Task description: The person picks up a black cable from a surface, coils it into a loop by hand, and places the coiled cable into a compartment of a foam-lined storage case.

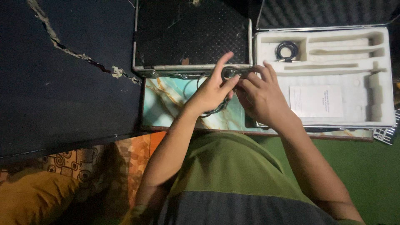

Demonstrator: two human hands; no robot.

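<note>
Near, the person's 2 forearms reach away over a green shirt [233,162]. The left hand [210,89] and right hand [260,93] meet over the marbled desk [166,104], at its far edge. Both sets of fingers close on a dark coiled cable [227,75]; the left index finger points up, free. A loop of it hangs below the left hand. Farther left lies a closed black case [191,35]. Right, an open case [385,75] with white foam holds another coil [286,51] and a paper sheet [316,101].
</note>
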